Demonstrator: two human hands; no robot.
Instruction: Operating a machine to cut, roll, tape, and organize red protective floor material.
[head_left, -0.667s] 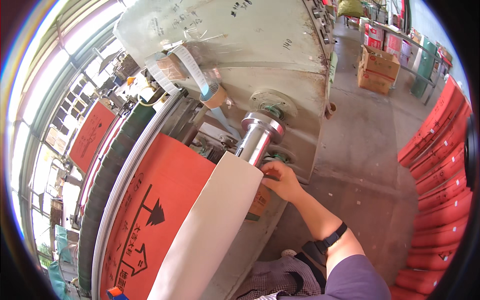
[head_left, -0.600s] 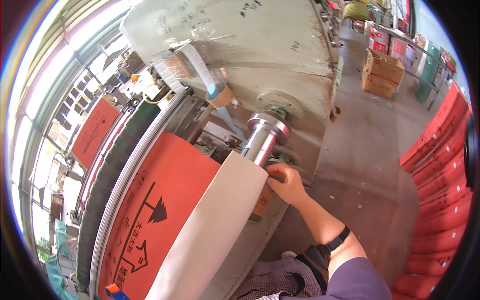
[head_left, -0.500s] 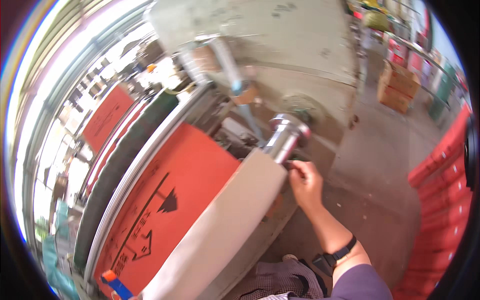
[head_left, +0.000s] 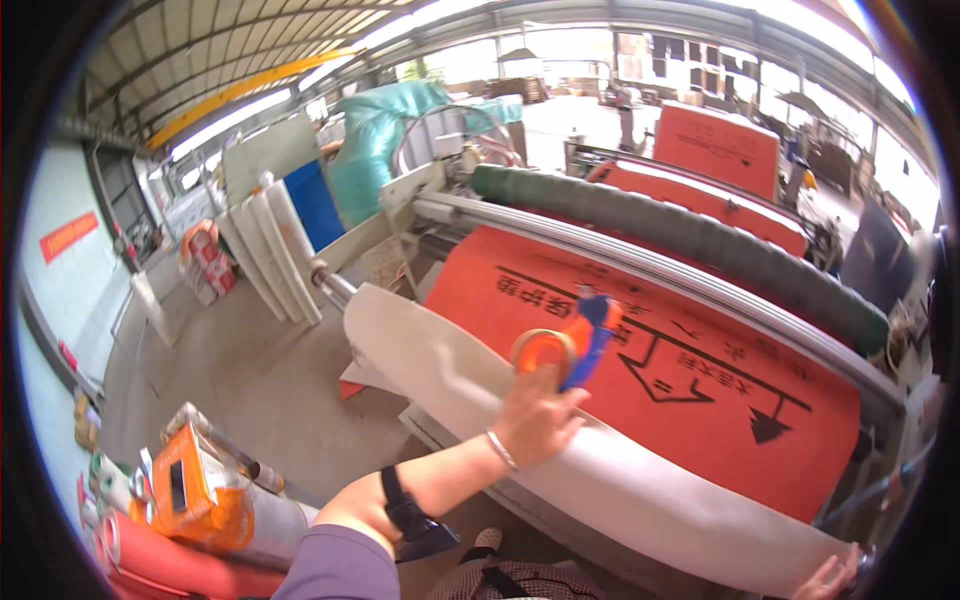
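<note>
A tape dispenser [head_left: 598, 335] with a blue body and orange parts is held in my left hand [head_left: 540, 420], over the middle of a long white roll [head_left: 650, 485]. The roll lies along the front of a machine. Behind it stretches a red printed sheet [head_left: 640, 345] with black markings. At the lower right, my right hand [head_left: 828, 575] rests its extended fingers against the roll's end; the rest of that hand is cut off by the view's rim.
A dark green roller [head_left: 680, 255] and a metal bar [head_left: 650, 250] run behind the red sheet. White panels [head_left: 275, 250] lean at the left. An orange package [head_left: 200, 490] and red rolls [head_left: 180, 555] lie at lower left.
The view has swung left along the machine, bringing my left arm and the tape dispenser into the middle. My right hand remains by the roll's right end, now at the lower-right rim.
</note>
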